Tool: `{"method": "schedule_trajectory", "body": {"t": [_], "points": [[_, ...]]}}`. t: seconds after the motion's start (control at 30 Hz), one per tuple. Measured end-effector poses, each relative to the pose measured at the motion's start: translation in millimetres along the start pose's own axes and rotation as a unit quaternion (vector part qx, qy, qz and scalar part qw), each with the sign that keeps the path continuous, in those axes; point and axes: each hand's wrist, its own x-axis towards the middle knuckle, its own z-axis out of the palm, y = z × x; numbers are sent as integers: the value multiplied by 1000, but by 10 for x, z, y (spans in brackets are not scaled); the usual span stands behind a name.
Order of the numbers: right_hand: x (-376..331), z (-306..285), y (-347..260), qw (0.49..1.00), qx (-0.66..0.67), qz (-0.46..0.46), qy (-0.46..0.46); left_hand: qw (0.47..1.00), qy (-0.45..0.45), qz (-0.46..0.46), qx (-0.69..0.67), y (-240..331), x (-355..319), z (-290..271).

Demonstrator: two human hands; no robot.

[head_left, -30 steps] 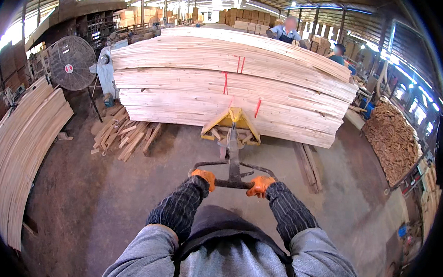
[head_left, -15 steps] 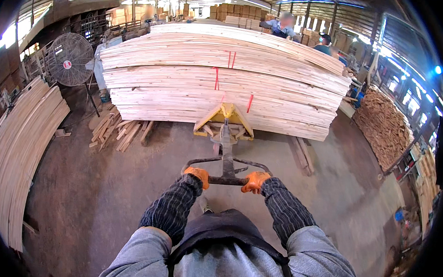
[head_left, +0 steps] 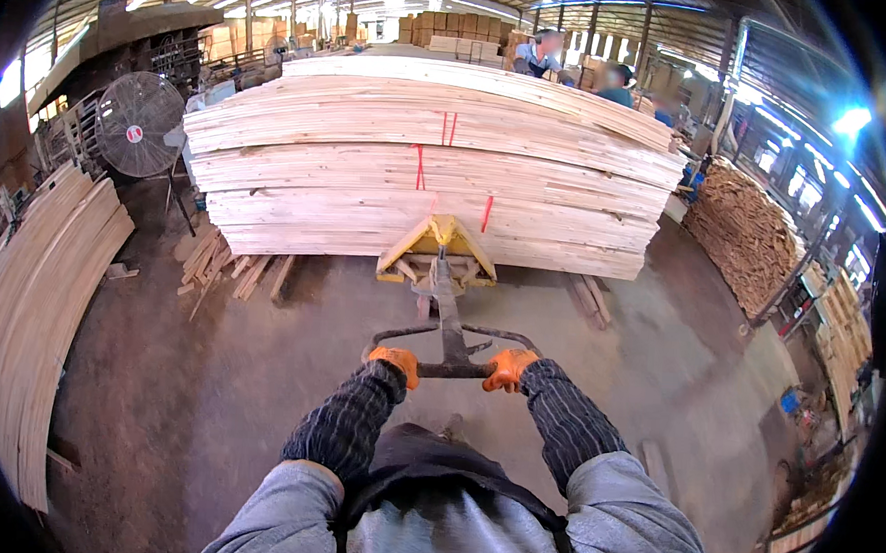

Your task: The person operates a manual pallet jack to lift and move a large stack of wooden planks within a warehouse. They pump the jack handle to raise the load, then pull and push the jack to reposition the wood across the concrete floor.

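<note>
Both my hands wear orange gloves and grip the dark loop handle point(head_left: 451, 370) of a yellow pallet jack point(head_left: 438, 248). My left hand point(head_left: 396, 363) is wrapped round the left corner of the handle, and my right hand point(head_left: 509, 369) round the right corner. The handle leans toward me from the jack's yellow body. Behind the jack rises a wide stack of pale boards point(head_left: 429, 166) with red marks on its near side. The jack's forks are hidden under or behind the stack.
A round floor fan point(head_left: 137, 125) stands at the left, with a curved-looking board pile point(head_left: 45, 316) nearer me. Loose wood strips point(head_left: 208, 262) and timber pieces point(head_left: 590, 299) lie by the stack. A heap of wood pieces point(head_left: 741, 232) is at the right. A person point(head_left: 540, 56) and others stand behind the stack.
The stack and jack sit slightly further left and lower in view. Another timber piece shows on the floor beside my right arm. Both hands keep their grip on the handle.
</note>
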Motion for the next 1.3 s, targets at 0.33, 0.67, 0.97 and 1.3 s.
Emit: {"method": "schedule_trajectory", "body": {"t": [0.33,0.67,0.97,1.3], "points": [[218,54,298,998,42,-37,23,999,-6,-20,27,116,171,73],[-94,119,265,999,35,-5,-2,1000,-10,-16,16,292,-74,124],[-453,295,272,999,4,-29,18,1000,-6,-4,14,426,-269,339],[-324,470,442,999,32,-10,37,999,14,-36,-10,543,-427,388]]}}
